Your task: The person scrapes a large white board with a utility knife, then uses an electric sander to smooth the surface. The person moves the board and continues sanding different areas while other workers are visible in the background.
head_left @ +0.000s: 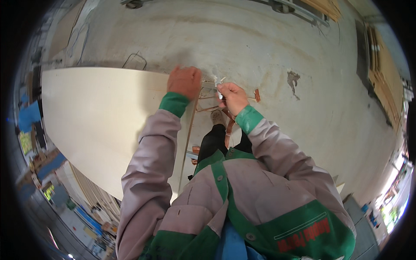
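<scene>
Grey concrete floor (268, 47), stained and marked by a dark patch (294, 79), stretches out ahead and to the right. Brown panels (388, 82) stand along the right side, a wheeled frame (310, 15) shows at the far edge, and the lower left is crowded with long strips (93, 184) and other shop stock too small to make out.

On the left lies a wide pale board (99, 104), raised off the floor. The left hand (185, 81), slightly blurred, is at its far right corner; whether those fingers grip or merely press, I cannot tell. Just beyond the edge, the right hand (234, 97) pinches a small pale object (219, 94), its kind unclear. The hands are apart but near each other.

My judgement: the step in hand is close work at that corner, and the next move calls for a steady board and careful control of the small object.
</scene>
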